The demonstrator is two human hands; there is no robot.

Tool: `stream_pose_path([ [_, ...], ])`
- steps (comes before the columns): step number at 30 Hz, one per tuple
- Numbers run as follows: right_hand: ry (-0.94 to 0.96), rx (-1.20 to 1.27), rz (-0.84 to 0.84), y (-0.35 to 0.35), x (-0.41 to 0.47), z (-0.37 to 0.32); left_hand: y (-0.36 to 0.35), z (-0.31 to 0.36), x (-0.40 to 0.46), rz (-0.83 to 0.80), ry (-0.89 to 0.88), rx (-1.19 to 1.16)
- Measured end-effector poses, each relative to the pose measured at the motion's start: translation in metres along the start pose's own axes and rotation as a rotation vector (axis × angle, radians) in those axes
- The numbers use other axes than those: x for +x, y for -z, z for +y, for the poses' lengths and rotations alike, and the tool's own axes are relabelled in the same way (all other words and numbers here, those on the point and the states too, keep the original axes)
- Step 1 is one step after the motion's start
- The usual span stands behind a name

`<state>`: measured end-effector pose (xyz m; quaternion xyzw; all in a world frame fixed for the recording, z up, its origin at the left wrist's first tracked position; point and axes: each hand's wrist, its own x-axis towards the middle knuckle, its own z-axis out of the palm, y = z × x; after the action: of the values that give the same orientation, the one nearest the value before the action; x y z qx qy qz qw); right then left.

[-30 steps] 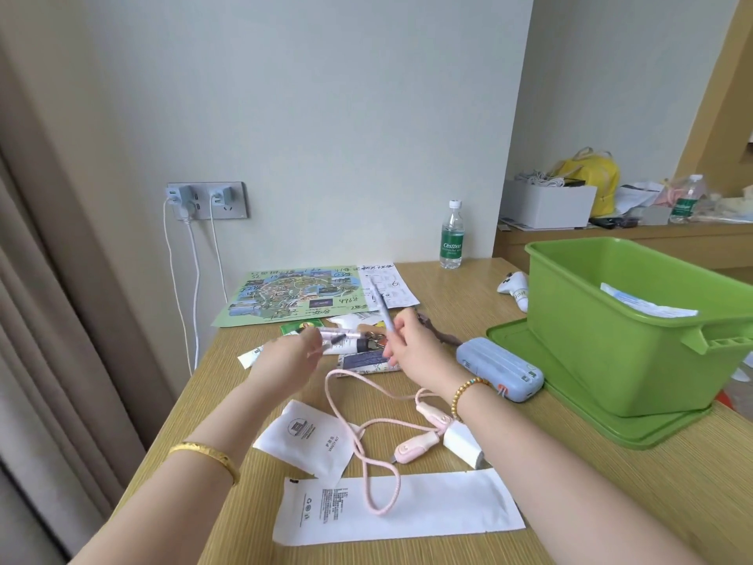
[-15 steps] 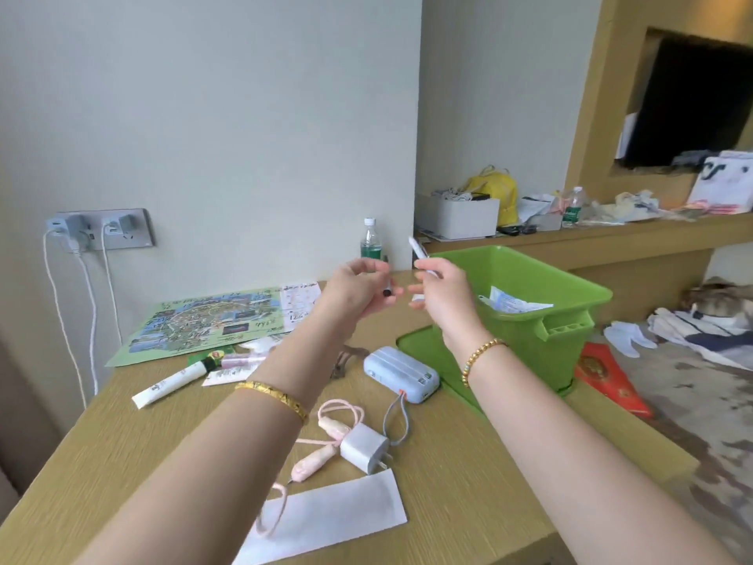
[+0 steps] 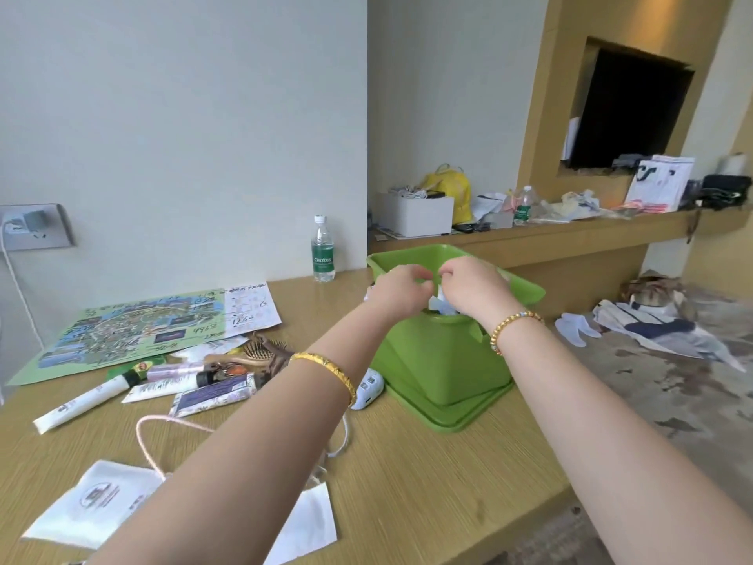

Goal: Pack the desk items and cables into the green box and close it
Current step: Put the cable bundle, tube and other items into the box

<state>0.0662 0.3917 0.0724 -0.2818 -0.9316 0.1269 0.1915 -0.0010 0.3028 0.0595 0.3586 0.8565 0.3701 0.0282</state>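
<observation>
We note both hands, left hand (image 3: 401, 285) and right hand (image 3: 468, 285), now moved from table (image 3: 428, 462) to over green box (image 3: 440, 360), frame centre; fingers curled, grasp unclear. Pen out of sight, likely dropped in. Tubes (image 3: 163, 387), pink cable (image 3: 163, 434) remain.

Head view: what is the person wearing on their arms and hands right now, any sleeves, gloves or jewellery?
Both forearms are bare, with no sleeves in view and no gloves. The left hand has a smooth, solid gold bangle at the wrist. The right hand has a bracelet of small round gold beads with a few paler beads among them. No rings or watch can be made out.
</observation>
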Motion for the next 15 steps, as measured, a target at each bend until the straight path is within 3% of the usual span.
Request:
stream_pose_path([
  [4, 0.203, 0.091, 0.236, -0.027, -0.005, -0.037, 0.034, -0.039, -0.012, 0.223, -0.021, 0.099],
  [7, 0.397, 0.265, 0.281, -0.056, -0.014, -0.083, 0.069, -0.087, -0.028, 0.371, 0.0, 0.137],
  [11, 0.616, 0.341, 0.12, -0.105, -0.032, -0.145, 0.114, -0.168, -0.059, 0.419, 0.117, 0.199],
  [15, 0.694, 0.268, -0.148, -0.153, -0.044, -0.189, 0.145, -0.24, -0.092, 0.246, 0.303, 0.289],
])
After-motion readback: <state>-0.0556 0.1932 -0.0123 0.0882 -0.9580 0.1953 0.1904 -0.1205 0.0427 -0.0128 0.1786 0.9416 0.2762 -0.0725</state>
